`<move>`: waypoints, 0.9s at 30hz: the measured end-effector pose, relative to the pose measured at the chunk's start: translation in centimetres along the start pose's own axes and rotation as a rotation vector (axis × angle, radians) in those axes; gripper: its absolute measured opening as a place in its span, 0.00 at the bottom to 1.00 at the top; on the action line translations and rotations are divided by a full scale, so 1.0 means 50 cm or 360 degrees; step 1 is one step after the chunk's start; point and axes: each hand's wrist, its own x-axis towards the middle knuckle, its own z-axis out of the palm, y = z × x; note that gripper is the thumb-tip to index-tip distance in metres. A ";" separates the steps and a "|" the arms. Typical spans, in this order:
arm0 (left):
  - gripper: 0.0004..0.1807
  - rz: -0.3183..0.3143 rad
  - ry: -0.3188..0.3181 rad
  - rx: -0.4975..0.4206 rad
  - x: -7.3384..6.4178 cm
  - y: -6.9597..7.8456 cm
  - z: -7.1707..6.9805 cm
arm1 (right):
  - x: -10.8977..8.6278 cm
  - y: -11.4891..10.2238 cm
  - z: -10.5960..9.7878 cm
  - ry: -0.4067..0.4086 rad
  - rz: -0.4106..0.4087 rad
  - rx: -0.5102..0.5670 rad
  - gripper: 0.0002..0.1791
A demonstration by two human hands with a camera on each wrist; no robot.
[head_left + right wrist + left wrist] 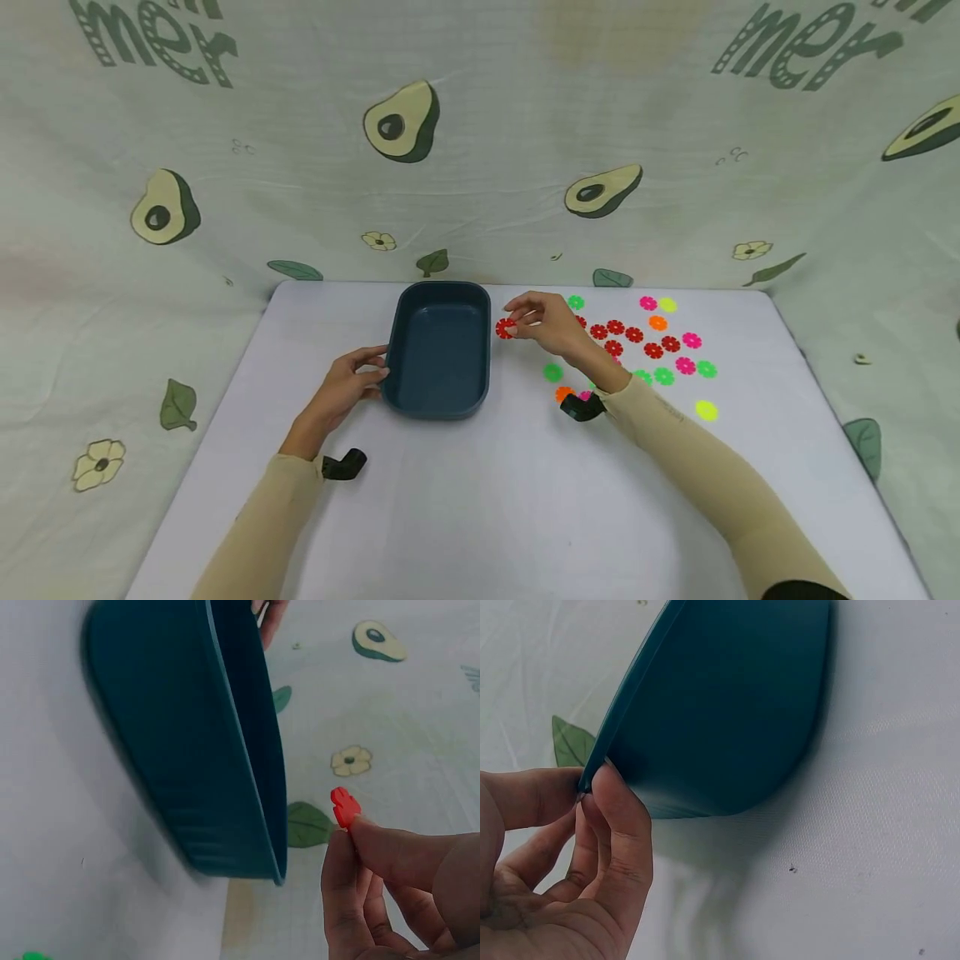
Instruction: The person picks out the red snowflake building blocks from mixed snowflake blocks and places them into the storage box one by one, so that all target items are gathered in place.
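A deep blue rectangular tub (438, 358) with rounded corners stands on the white table, its inside bare. My left hand (349, 382) pinches the tub's left rim between thumb and fingers, as the left wrist view shows close up. Just past the right rim, my right hand (551, 323) pinches a red notched disc (506, 328) between thumb and fingertips. In the right wrist view that red disc (345, 806) appears edge-on, apart from the tub's wall (165, 750).
Right of my right hand lie scattered flat discs: several red ones (634, 335), green ones (663, 376), pink ones (686, 365), plus orange (657, 322) and yellow (707, 410). My right forearm (697, 450) passes over part of that area. A printed cloth (495, 125) hangs behind the table.
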 end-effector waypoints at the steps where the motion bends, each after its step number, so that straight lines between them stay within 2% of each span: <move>1: 0.29 0.0001 0.0001 -0.0002 0.000 0.000 0.000 | 0.007 -0.005 0.008 -0.0013 0.0000 0.0000 0.16; 11: 0.29 -0.0016 0.0016 0.0006 0.002 -0.002 0.002 | 0.064 -0.052 0.075 -0.0142 -0.0006 0.0006 0.17; 20: 0.28 -0.0023 0.0037 0.0008 -0.001 0.006 0.002 | 0.121 -0.081 0.125 -0.0175 0.0024 -0.0028 0.17; 27: 0.28 -0.0034 0.0040 -0.0020 0.001 0.001 0.004 | 0.157 -0.091 0.166 -0.0185 0.0100 -0.0050 0.17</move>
